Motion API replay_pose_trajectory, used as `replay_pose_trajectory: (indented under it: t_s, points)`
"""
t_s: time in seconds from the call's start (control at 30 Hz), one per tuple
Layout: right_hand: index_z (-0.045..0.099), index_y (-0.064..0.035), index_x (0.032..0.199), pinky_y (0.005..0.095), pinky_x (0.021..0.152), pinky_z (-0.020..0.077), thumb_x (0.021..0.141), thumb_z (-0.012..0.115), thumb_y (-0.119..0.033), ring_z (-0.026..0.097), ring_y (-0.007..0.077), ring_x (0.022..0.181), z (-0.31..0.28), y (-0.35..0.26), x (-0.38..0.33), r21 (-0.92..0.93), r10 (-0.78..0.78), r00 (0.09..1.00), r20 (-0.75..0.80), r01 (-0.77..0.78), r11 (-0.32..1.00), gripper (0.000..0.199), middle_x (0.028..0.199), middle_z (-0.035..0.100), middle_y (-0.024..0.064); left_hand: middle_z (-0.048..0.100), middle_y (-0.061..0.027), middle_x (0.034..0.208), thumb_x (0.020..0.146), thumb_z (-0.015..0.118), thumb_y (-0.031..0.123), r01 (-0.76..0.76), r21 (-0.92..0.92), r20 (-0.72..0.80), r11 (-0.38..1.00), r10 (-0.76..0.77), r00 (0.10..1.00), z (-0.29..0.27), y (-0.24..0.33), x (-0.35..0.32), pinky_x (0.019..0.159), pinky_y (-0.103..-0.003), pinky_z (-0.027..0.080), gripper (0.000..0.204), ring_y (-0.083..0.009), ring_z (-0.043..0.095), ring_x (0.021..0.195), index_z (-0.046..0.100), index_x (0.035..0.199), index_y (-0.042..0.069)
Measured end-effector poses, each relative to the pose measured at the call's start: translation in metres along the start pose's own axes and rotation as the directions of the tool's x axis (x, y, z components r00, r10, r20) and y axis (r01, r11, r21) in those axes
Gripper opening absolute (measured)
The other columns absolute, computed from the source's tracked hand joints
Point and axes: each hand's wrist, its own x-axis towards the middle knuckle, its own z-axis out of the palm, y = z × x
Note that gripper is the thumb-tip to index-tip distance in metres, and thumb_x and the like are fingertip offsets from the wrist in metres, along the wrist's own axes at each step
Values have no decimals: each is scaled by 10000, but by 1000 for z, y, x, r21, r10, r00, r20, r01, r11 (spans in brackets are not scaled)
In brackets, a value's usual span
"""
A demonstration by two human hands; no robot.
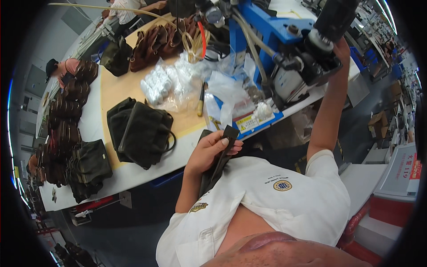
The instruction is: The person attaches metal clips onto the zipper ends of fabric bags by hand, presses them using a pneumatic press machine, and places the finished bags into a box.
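Note:
My left hand (208, 151) is closed round the end of a dark green strap (230, 132), thumb on top. Below that hand, more dark green material (209, 180) hangs against my shirt; whether it is a whole bag I cannot tell. My right arm stretches up to the blue machine (284, 26) with black fittings and hoses. My right hand (341, 52) is at the far side of its black housing (327, 73), with its fingers hidden. A dark green bag (138, 133) lies on the table to the left of my left hand.
A screwdriver-like tool (201, 100) lies by clear plastic packs (158, 82) and white wrapping (227, 95). Brown bags (155, 42) stand at the table's back, and more bags (66, 104) line its left side. Another person (66, 66) is at the far left.

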Motion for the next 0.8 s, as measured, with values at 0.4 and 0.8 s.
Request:
replay_pose_trajectory:
  t_s: [0.4, 0.8]
  points:
    - [726, -10, 957, 274, 719, 513, 859, 690, -103, 653, 136, 810, 164, -27, 125, -414, -152, 860, 487, 381, 827, 140, 901, 707, 64, 697, -132, 854, 952, 595, 149, -177, 37, -373, 983, 178, 911, 11, 15, 23, 667, -249, 551, 147, -129, 668, 699, 605, 929, 4]
    - [716, -21, 1008, 277, 737, 505, 895, 651, -136, 642, 143, 832, 154, -21, 140, -378, -124, 835, 536, 369, 849, 174, 907, 699, 68, 694, -134, 871, 960, 583, 164, -186, -7, -428, 982, 166, 889, 19, 9, 41, 705, -239, 542, 182, -124, 666, 735, 610, 967, -16]
